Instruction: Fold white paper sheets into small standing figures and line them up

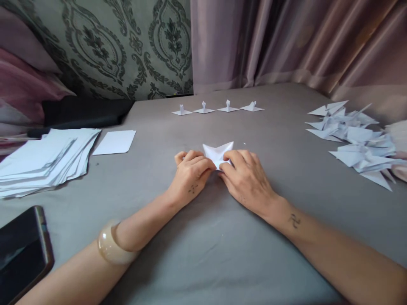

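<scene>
Operating at a distance, I record smooth, matt white paper in the folded sheet (218, 153) between the left hand (193, 171) and the right hand (249, 178). I find the same matt paper in the stack (38, 159) left of the left hand and the folded pieces (365, 157) right of the right hand. Nearer me than the left hand, the bangle (110, 245) is smooth and glossy; the phone (22, 250) has a glossy, glass-like screen. Beneath both hands: matt grey cloth (197, 254). Beyond them, the curtain (222, 42) is softly lustrous cloth.
</scene>
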A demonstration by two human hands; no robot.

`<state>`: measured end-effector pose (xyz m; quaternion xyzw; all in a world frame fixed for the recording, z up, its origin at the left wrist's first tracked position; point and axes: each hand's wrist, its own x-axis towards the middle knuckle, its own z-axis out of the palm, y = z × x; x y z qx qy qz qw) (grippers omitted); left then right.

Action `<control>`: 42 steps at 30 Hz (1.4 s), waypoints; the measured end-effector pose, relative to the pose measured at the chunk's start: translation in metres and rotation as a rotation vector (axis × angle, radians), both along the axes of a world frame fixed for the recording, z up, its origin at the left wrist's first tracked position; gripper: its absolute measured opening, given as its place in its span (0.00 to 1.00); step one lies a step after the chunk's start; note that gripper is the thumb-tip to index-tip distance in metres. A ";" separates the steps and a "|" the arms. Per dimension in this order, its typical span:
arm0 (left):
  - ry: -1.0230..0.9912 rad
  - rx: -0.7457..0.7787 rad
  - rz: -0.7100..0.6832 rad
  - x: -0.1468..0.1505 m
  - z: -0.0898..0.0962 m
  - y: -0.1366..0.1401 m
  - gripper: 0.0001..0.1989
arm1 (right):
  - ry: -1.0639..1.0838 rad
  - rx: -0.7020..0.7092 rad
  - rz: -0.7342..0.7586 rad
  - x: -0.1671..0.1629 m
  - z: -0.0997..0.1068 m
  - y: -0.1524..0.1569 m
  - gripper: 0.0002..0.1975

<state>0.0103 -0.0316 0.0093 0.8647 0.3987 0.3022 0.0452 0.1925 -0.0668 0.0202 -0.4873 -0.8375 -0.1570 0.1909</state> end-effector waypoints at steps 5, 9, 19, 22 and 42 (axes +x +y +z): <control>0.122 0.054 0.065 -0.005 -0.001 -0.005 0.05 | -0.154 0.009 -0.032 -0.004 -0.002 0.000 0.09; 0.233 0.065 0.096 -0.008 0.005 -0.017 0.09 | -0.195 -0.016 -0.069 -0.010 0.003 -0.007 0.10; 0.481 0.017 0.043 -0.001 0.012 -0.031 0.16 | -0.330 -0.157 -0.067 -0.020 0.010 -0.011 0.09; 0.436 -0.050 0.075 -0.003 0.012 -0.030 0.18 | -0.302 -0.193 -0.048 -0.017 0.010 -0.009 0.09; 0.069 -0.452 0.217 -0.008 0.011 -0.015 0.10 | -0.144 -0.773 -0.106 -0.020 0.055 0.045 0.12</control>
